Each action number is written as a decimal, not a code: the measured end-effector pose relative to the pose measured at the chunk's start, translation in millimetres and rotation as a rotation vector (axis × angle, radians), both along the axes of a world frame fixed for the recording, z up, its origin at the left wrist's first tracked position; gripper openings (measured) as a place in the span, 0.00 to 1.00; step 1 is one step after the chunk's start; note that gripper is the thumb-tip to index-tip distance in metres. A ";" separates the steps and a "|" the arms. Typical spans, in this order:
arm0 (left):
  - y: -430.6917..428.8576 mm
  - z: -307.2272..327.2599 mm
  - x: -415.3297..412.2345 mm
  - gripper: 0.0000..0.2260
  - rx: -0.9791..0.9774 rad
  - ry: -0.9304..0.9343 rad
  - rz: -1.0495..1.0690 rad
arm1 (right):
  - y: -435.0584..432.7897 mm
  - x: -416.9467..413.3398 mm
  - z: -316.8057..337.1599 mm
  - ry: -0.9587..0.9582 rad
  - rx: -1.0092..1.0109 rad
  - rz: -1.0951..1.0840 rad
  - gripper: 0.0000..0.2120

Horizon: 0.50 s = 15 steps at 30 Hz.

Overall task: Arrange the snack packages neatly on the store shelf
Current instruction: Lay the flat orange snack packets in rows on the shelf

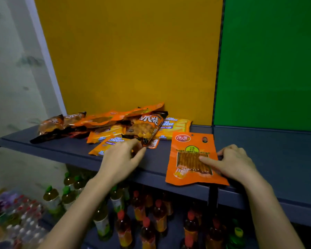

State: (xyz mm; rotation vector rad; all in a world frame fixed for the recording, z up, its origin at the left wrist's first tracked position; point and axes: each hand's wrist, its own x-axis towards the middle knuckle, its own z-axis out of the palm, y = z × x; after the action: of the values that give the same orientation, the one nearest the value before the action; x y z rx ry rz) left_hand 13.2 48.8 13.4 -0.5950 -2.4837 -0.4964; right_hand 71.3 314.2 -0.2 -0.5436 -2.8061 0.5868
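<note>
Right now the thing to watch is the dark-and-orange snack bag (144, 127) at the middle of the frame, because the left hand (121, 156) is reaching up into its near end. That bag lies on top of the heap, long axis running from lower left to upper right, its bottom corner pointing at the fingers. The left hand's thumb and forefinger are closed to a pinch right at that corner; whether they truly grip the film or only touch it I cannot tell from here. Under and beside the bag sit yellow cheese wafer packs (107, 143), one partly hidden by the left hand, and more orange pouches sprawl toward the left of the frame.

Over at centre right, the flat orange pouch (192, 159) lies apart from the heap on the shelf (276, 159), long axis pointing front to back, its lower edge hanging just past the shelf's front lip. The right hand (235, 163) rests on its right side, fingers spread and flat, the forefinger pressing on the clear window, nothing clamped.

I'd judge the left hand is the nearer one for drawing the dark bag out, and it would have to come toward the lower left, along its own length, or the packs beneath may slide with it. Bottles (147, 229) stand on the level below.
</note>
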 end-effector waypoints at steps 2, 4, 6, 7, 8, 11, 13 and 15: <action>-4.1 0.0 -16.7 0.11 0.025 -0.005 -0.040 | -9.0 -6.7 2.1 -0.053 0.078 -0.044 0.34; -8.0 2.5 -31.2 0.11 0.051 -0.002 -0.101 | -16.3 -13.7 2.0 -0.089 0.107 -0.076 0.30; -11.6 7.1 -43.7 0.10 0.079 -0.002 -0.164 | -20.1 -19.1 0.7 -0.088 0.059 -0.080 0.25; -14.3 10.4 -50.4 0.10 0.106 -0.012 -0.198 | -21.4 -21.2 0.0 -0.072 0.008 -0.071 0.23; -17.6 13.7 -57.6 0.09 0.132 -0.026 -0.228 | -21.9 -22.5 -0.2 -0.053 -0.033 -0.069 0.22; -31.9 22.2 -88.1 0.09 0.169 -0.063 -0.251 | -24.2 -21.5 2.5 -0.001 -0.060 -0.106 0.17; -43.2 28.1 -113.2 0.09 0.202 -0.083 -0.237 | -25.0 -19.7 6.3 0.023 -0.077 -0.124 0.15; -52.4 35.0 -138.5 0.09 0.209 -0.115 -0.214 | -26.0 -17.0 12.3 0.086 -0.182 -0.113 0.12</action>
State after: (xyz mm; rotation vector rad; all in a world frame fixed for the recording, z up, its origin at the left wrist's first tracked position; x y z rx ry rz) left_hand -125.3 -3.6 48.4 -0.7697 -2.4445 -0.8833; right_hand 54.3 288.3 12.1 -0.6892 -2.6367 0.8259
